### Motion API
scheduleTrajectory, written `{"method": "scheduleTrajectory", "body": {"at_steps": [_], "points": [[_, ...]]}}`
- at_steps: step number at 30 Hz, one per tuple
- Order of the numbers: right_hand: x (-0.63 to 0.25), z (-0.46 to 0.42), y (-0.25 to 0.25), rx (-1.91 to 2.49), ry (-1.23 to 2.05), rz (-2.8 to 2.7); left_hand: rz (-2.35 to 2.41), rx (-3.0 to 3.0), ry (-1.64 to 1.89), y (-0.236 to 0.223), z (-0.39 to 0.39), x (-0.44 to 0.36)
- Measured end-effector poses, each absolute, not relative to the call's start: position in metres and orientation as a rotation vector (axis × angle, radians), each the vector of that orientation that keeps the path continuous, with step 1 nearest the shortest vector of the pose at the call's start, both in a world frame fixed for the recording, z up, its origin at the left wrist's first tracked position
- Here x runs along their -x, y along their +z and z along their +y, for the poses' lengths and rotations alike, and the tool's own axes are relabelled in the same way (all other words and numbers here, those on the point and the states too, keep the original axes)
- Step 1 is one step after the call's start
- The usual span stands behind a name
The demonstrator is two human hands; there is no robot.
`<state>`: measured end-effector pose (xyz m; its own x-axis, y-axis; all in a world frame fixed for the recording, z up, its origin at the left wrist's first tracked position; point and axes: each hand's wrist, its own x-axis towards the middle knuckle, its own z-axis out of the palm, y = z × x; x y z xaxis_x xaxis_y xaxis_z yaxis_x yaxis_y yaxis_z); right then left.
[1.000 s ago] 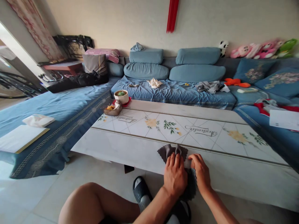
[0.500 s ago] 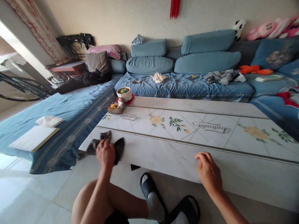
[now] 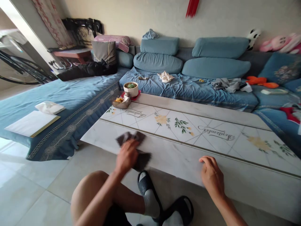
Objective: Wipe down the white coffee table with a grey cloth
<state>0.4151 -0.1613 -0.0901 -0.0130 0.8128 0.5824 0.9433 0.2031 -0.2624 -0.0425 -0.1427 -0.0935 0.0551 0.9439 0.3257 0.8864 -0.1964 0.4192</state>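
Observation:
My left hand (image 3: 127,156) is blurred with motion and presses a crumpled dark grey cloth (image 3: 143,160) against a long white marble-look table top (image 3: 178,157). Cloth edges stick out on both sides of the hand. My right hand (image 3: 211,171) rests at the table's near edge, well to the right of the cloth. Its fingers are slightly curled on the surface and it holds nothing.
A potted succulent (image 3: 131,89) on a red saucer and a small bowl of food (image 3: 121,102) stand at the table's far left corner. Blue sofas with cushions and loose clothes surround the table. My knee and slippered feet are below its near edge.
My left hand has carried the cloth right along the table since half a second ago. One second ago both hands held the cloth. My right hand has barely moved since letting go.

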Motion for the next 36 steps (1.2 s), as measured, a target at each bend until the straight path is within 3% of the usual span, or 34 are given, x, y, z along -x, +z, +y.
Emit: {"method": "scheduleTrajectory", "body": {"at_steps": [4,8,13,19,22,26,32,36], "points": [[-0.41,-0.161,-0.09,1.701,-0.288,-1.789,2.487,-1.788,0.846,-0.07,-0.107,0.203],[-0.41,-0.16,-0.089,1.681,-0.306,-1.802,2.697,-1.518,0.824,-0.056,-0.079,0.226],[-0.413,-0.16,-0.093,1.704,-0.298,-1.821,2.617,-1.639,0.663,-0.043,-0.061,0.081],[-0.425,-0.159,-0.097,1.665,-0.287,-1.879,1.487,-2.421,0.774,-0.059,-0.111,-0.191],[-0.431,-0.158,-0.098,1.584,-0.262,-1.926,1.068,-2.59,0.848,-0.074,-0.117,-0.247],[-0.428,-0.159,-0.097,1.635,-0.292,-1.879,1.177,-2.508,0.792,-0.077,-0.076,-0.16],[-0.417,-0.16,-0.096,1.672,-0.272,-1.806,2.254,-1.968,0.621,-0.039,-0.018,0.107],[-0.416,-0.159,-0.099,1.694,-0.248,-1.788,2.621,-1.698,0.555,-0.029,-0.014,0.142]]}}
